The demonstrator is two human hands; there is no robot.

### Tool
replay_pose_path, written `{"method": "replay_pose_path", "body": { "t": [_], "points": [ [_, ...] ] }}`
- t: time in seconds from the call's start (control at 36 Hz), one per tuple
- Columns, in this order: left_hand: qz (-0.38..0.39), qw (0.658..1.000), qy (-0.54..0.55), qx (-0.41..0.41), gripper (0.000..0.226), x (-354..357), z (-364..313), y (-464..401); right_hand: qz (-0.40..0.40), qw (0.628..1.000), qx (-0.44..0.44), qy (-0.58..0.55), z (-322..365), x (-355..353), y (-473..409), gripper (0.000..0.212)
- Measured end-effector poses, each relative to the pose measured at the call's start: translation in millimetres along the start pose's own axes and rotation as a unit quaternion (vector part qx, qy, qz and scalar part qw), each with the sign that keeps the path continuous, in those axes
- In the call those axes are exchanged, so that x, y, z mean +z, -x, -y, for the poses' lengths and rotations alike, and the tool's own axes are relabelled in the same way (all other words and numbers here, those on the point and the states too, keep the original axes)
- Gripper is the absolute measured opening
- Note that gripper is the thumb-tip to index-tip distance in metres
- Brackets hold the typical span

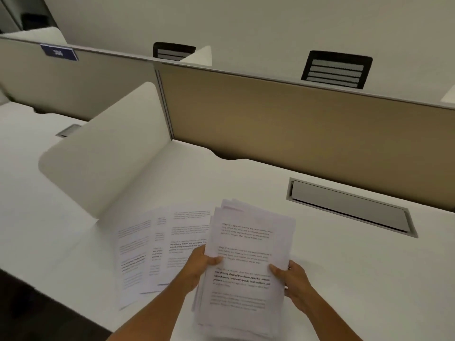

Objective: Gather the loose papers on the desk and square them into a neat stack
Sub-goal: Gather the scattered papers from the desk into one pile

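A sheaf of printed white papers [246,244] is held up above the white desk [344,267], its sheets uneven at the top and bottom edges. My left hand [197,267] grips its left edge with the thumb on the front page. My right hand [293,281] grips the right edge the same way. To the left, several loose printed sheets [152,249] lie fanned and overlapping on the desk, partly hidden behind my left hand and the held sheaf.
A white curved side divider [103,153] stands left of the loose sheets. A tan partition [295,134] closes the desk's far side. A grey cable flap [349,207] is set into the desk at the right. Two black chair backs [337,70] show beyond the partition.
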State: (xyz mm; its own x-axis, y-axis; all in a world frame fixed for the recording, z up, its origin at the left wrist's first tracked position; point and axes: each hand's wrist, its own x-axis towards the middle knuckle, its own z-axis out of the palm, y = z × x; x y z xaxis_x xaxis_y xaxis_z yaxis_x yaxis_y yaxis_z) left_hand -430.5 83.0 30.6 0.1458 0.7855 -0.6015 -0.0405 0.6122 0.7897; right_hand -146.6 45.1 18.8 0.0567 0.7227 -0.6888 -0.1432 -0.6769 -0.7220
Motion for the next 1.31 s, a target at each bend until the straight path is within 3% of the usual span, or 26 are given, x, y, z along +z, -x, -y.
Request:
{"method": "replay_pose_path", "body": {
  "t": [0.31,0.36,0.53,0.75,0.89,1.0,1.06,1.22,1.31],
  "points": [
    [-0.178,0.980,-0.085,0.023,0.039,-81,10,-14,-0.031,0.990,-0.031,0.136,20,148,-34,0.031],
    [-0.197,0.976,-0.090,0.014,0.037,-97,6,-21,-0.033,0.988,-0.035,0.149,24,174,-41,0.022],
    [-0.215,0.970,-0.113,0.001,0.034,-137,-4,-40,-0.060,0.983,-0.046,0.169,36,225,-57,0.022],
    [-0.253,0.958,-0.132,-0.017,0.034,-162,-8,-63,-0.074,0.975,-0.051,0.201,40,247,-86,0.020],
    [-0.241,0.946,-0.214,-0.026,0.038,-164,-1,-70,-0.083,0.965,-0.062,0.240,36,254,-99,0.020],
    [-0.251,0.888,-0.381,-0.061,0.052,-165,5,-72,-0.112,0.947,-0.044,0.297,31,257,-104,0.028],
    [-0.262,0.874,-0.403,-0.073,0.055,-164,5,-72,-0.134,0.931,-0.027,0.337,30,258,-106,0.031],
    [-0.277,0.879,-0.375,-0.096,0.064,-166,1,-79,-0.128,0.906,0.022,0.402,32,254,-115,0.051],
    [-0.272,0.897,-0.339,-0.083,0.059,-169,1,-84,-0.118,0.912,0.028,0.393,32,250,-117,0.055]
  ]
}}
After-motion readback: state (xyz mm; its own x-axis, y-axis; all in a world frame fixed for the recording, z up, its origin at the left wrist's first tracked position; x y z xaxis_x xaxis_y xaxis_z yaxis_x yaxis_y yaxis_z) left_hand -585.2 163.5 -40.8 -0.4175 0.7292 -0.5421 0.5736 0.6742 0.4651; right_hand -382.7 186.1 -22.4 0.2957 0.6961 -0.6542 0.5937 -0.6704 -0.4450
